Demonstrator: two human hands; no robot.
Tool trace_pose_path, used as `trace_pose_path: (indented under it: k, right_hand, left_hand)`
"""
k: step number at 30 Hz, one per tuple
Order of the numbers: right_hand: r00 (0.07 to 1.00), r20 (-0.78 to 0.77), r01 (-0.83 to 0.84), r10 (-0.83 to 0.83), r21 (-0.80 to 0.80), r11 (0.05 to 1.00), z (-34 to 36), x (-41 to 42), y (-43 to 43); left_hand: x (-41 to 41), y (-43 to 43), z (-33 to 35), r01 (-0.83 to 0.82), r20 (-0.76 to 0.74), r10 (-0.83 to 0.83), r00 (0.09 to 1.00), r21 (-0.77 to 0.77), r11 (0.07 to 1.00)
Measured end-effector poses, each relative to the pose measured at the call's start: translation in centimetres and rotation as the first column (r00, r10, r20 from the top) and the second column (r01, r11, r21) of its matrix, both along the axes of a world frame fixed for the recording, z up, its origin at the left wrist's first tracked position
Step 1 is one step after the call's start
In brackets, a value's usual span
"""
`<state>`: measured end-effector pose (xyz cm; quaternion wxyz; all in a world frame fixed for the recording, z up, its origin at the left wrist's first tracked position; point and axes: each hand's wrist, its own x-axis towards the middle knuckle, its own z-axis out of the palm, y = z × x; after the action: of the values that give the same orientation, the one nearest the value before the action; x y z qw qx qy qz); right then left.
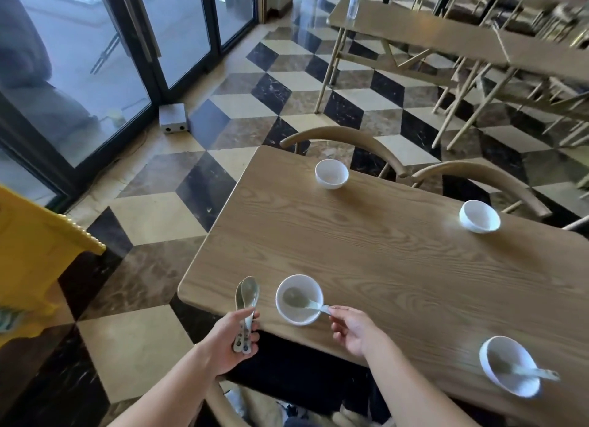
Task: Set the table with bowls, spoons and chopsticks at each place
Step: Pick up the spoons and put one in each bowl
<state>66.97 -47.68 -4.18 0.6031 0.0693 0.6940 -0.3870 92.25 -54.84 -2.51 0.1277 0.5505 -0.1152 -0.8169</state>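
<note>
On the wooden table [366, 251] stand several white bowls. The near left bowl [283, 311] has a pale spoon [301, 300] lying in it, and my right hand [353, 329] pinches that spoon's handle at the bowl's rim. My left hand [231, 343], off the table's left corner, grips two more spoons [248, 294] upright by their handles. The near right bowl [522, 386] holds a spoon [522, 369] too. The far left bowl [331, 174] and the far right bowl [479, 216] are empty. I see no chopsticks.
Two wooden chairs [350, 136] are tucked in at the table's far side. A yellow cart [35, 251] stands at the left. Glass doors [95, 59] and a grey box [173, 118] lie beyond, and other tables [430, 34] with chairs fill the back right.
</note>
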Motion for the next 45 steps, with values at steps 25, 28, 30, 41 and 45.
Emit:
trace_pose_path:
  k: [25, 28, 30, 41, 45]
  right_hand:
    - [0.956, -0.201, -0.262, 0.213, -0.265, 0.928, 8.0, 5.4, -1.9]
    - [0.899, -0.362, -0.306, 0.244, -0.123, 0.944, 7.9, 3.8, -1.8]
    - [0.855, -0.45, -0.33, 0.257, -0.09, 0.94, 7.3, 4.3, -1.3]
    - [0.801, -0.574, -0.299, 0.173, -0.133, 0.945, 8.1, -4.5, -10.7]
    - [0.823, -0.558, -0.274, 0.103, -0.233, 0.933, 8.0, -11.4, -17.0]
  left_hand:
    - [-8.5, -2.1, 2.1, 0.147, -0.397, -0.223, 0.89, -0.212, 0.966]
    - [-11.2, -2.6, 1.8, 0.152, -0.401, -0.211, 0.892, -0.173, 0.973]
    - [-11.7, -2.1, 2.3, 0.131, -0.375, -0.174, 0.91, -0.137, 0.982]
    - [-20.4, -11.6, 3.8, 0.074, -0.362, -0.131, 0.923, -0.169, 0.983]
    - [-23.8, -17.1, 2.9, 0.087, -0.261, -0.152, 0.953, -0.245, 0.966]
